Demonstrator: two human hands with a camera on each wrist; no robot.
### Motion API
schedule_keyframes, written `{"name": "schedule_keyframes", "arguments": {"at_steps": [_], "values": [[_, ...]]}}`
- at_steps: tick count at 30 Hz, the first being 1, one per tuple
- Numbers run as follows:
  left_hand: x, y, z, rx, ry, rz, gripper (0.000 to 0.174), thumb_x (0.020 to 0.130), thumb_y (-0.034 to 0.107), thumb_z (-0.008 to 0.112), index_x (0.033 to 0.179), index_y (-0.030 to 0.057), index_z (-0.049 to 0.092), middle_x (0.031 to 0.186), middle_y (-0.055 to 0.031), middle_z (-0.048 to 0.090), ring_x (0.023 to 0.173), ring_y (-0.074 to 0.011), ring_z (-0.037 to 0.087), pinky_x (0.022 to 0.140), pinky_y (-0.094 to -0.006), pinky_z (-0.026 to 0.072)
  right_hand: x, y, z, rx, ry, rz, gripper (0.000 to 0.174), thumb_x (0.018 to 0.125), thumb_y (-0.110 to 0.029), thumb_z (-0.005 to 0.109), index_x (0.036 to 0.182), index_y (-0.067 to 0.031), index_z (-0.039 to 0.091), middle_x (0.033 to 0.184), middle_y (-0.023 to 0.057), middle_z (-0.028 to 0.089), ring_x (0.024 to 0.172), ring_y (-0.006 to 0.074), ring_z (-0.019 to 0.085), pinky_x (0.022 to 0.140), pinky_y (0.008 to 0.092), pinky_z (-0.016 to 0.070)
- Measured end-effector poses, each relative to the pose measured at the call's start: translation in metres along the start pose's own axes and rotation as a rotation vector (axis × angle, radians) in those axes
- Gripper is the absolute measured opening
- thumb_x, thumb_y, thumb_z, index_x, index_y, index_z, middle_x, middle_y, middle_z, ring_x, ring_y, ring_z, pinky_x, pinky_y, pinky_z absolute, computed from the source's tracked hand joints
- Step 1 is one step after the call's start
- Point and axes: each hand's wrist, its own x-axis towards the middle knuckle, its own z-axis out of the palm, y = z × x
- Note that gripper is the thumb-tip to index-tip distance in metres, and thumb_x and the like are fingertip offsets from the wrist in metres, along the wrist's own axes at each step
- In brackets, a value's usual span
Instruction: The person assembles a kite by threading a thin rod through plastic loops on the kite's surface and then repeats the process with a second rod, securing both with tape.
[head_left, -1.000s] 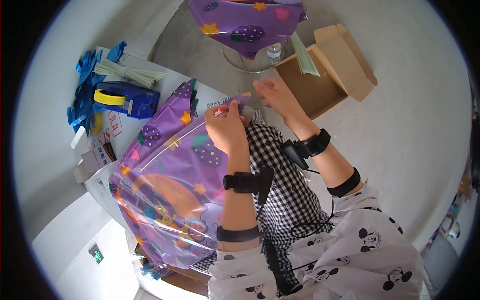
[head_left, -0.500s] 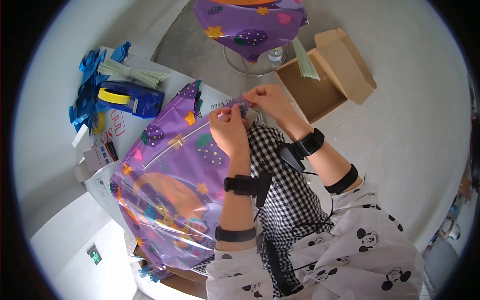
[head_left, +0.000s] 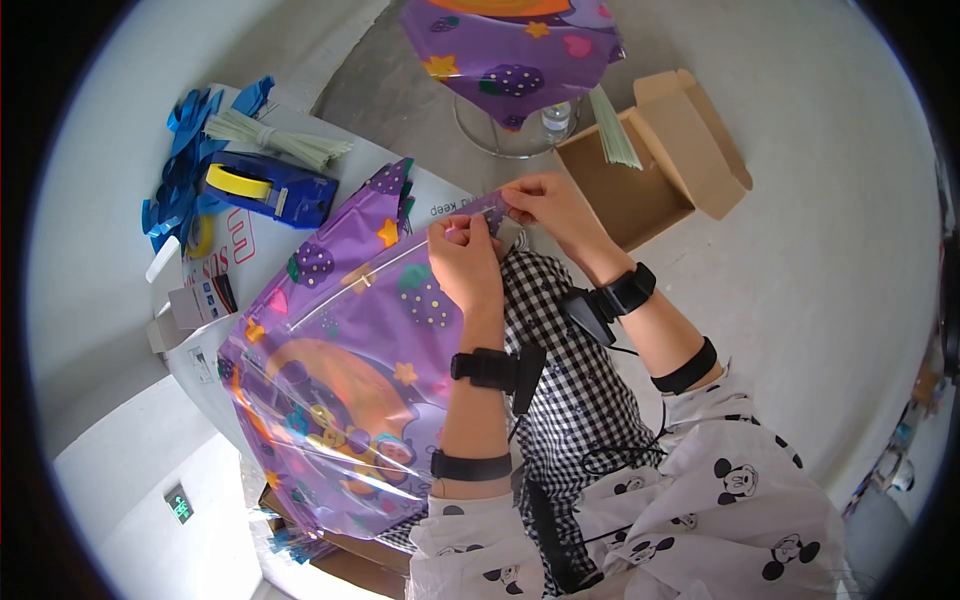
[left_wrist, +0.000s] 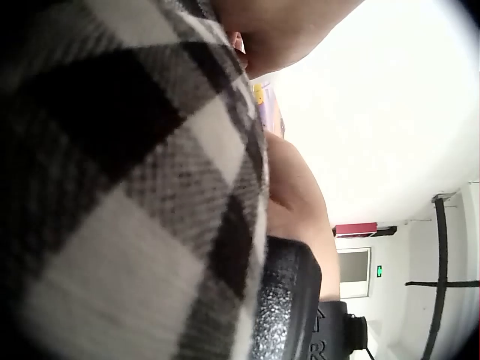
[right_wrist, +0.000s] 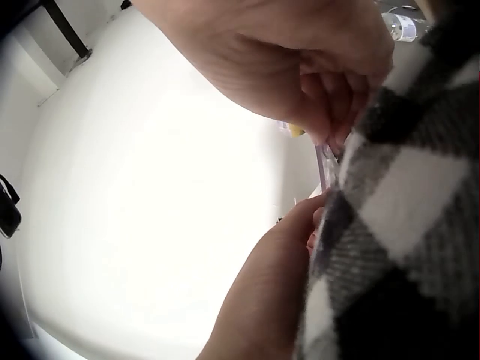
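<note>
A shiny purple plastic sheet point(head_left: 410, 335), printed with stars, berries and cartoon figures, lies over the lap, with a thin pale rod point(head_left: 338, 297) along it. My left hand point(head_left: 464, 265) pinches its upper corner with curled fingers. Just to the right, my right hand point(head_left: 550, 210) pinches the corner's tip between thumb and fingertips. In the right wrist view, the right hand point(right_wrist: 300, 64) is close above the left hand point(right_wrist: 274, 262), a narrow purple edge point(right_wrist: 323, 169) between them. Checked cloth point(left_wrist: 150, 187) fills much of the left wrist view.
On a white box point(head_left: 225, 330) at left are a blue tape dispenser point(head_left: 290, 195), a bundle of pale sticks point(head_left: 285, 140) and blue ribbon point(head_left: 180, 170). Ahead, another purple sheet point(head_left: 515, 55) covers a stool. An open cardboard box point(head_left: 620, 205) is at right, with pale sticks point(head_left: 615, 130) beside it.
My right hand has come left and down from the air and now pinches the sheet's corner. The left hand keeps its hold; the view has shifted slightly.
</note>
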Motion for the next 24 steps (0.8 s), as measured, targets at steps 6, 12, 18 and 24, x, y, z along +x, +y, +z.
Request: {"name": "schedule_keyframes", "arguments": {"at_steps": [6, 12, 18, 24], "values": [[-0.002, 0.002, 0.001, 0.073, 0.006, 0.005, 0.019, 0.085, 0.02, 0.068, 0.091, 0.0067, 0.056, 0.062, -0.0023, 0.066, 0.056, -0.0122, 0.061, 0.062, -0.0299, 0.0458, -0.005, -0.003, 0.004, 0.049, 0.03, -0.038, 0.022, 0.092, -0.014, 0.063, 0.107, 0.0013, 0.07, 0.085, -0.0007, 0.064, 0.075, 0.0066, 0.055, 0.07, 0.0212, 0.0454], [-0.003, 0.001, -0.002, -0.189, -0.061, 0.026, 0.016, 0.086, 0.007, 0.066, 0.091, 0.0012, 0.053, 0.065, -0.0063, 0.061, 0.048, -0.0095, 0.052, 0.043, -0.0235, 0.0389, -0.004, -0.011, 0.006, -0.096, 0.034, -0.055, 0.023, 0.085, -0.015, 0.071, 0.102, 0.0011, 0.069, 0.081, -0.0003, 0.064, 0.073, 0.0062, 0.055, 0.065, 0.0209, 0.043], [-0.032, -0.001, -0.04, -0.454, -0.14, 0.087, 0.012, 0.089, 0.001, 0.061, 0.098, -0.0008, 0.053, 0.076, -0.0061, 0.06, 0.064, -0.0105, 0.059, 0.054, -0.0236, 0.0456, 0.005, -0.021, 0.014, -0.345, -0.036, -0.064, 0.019, 0.079, -0.013, 0.076, 0.086, 0.0013, 0.066, 0.072, 0.0011, 0.063, 0.062, 0.0062, 0.054, 0.054, 0.0209, 0.0395], [-0.07, -0.042, -0.13, -0.346, 0.037, 0.1, 0.011, 0.093, 0.002, 0.058, 0.102, 0.0001, 0.054, 0.078, -0.0043, 0.06, 0.066, -0.0087, 0.057, 0.056, -0.0222, 0.0446, 0.004, -0.028, 0.024, -0.311, -0.084, -0.114, 0.015, 0.084, -0.012, 0.07, 0.088, 0.0007, 0.064, 0.074, 0.004, 0.064, 0.057, 0.0089, 0.056, 0.049, 0.0241, 0.0399]]}}
